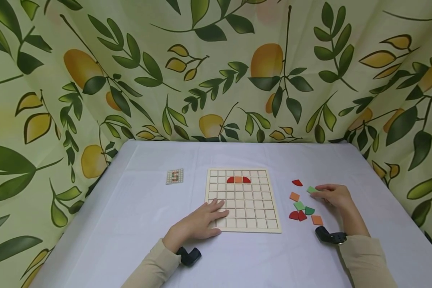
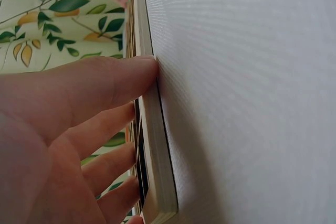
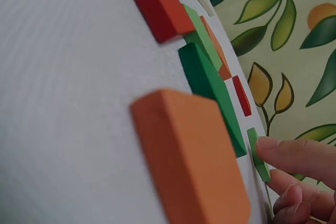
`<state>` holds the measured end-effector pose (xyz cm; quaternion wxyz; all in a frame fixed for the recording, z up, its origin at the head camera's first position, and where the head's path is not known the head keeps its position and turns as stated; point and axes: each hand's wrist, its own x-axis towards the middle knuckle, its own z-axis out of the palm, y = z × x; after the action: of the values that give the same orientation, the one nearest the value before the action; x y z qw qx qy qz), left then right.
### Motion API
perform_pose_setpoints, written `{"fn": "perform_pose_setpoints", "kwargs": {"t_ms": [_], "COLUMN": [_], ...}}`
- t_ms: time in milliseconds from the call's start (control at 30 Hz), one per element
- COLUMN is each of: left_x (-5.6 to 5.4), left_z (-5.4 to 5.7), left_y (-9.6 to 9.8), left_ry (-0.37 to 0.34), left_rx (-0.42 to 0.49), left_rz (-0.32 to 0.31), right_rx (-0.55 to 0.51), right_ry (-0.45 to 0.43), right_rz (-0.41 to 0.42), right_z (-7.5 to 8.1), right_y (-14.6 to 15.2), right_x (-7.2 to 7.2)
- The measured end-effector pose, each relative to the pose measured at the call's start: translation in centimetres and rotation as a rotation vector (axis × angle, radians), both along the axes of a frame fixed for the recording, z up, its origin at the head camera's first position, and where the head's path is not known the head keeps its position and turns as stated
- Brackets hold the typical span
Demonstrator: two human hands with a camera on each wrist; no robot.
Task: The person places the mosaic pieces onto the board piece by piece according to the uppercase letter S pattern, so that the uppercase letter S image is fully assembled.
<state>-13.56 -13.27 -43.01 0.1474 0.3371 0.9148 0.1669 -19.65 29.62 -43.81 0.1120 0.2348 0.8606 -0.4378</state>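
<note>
A wooden grid board [image 1: 252, 200] lies on the table, with an orange square [image 1: 239, 180] between two red rounded pieces in one of its upper rows. My left hand [image 1: 201, 221] rests on the board's lower left corner, fingers spread over the grid. In the left wrist view its thumb [image 2: 121, 77] touches the board's side edge [image 2: 157, 161]. Right of the board, my right hand [image 1: 334, 195] pinches a light green tile [image 1: 311, 189] between thumb and fingers. The right wrist view shows this green tile [image 3: 256, 153] at the fingertips, low by the tabletop.
Loose tiles lie near my right hand: a dark green piece [image 1: 309, 210], a light green square [image 1: 299, 206], orange squares [image 1: 317, 220] and several red pieces [image 1: 297, 183]. A small pattern card [image 1: 174, 176] lies left of the board. A leaf-print curtain [image 1: 216, 80] hangs behind the table.
</note>
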Motion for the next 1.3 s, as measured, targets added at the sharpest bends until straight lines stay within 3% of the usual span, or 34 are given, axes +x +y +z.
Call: {"fn": "perform_pose_setpoints", "kwargs": {"t_ms": [767,1300], "left_x": [0.1,0.0], "left_z": [0.2,-0.2], "left_y": [0.0,0.1], "left_ry": [0.020,-0.021], "left_rx": [-0.004,0.012], "left_rz": [-0.006,0.036], "right_rx": [0.025,0.042], "right_ry": [0.028,0.068], "right_rz": [-0.024,0.133], "right_z": [0.1,0.7], "right_y": [-0.5,-1.6], "right_x": [0.1,0.5]}}
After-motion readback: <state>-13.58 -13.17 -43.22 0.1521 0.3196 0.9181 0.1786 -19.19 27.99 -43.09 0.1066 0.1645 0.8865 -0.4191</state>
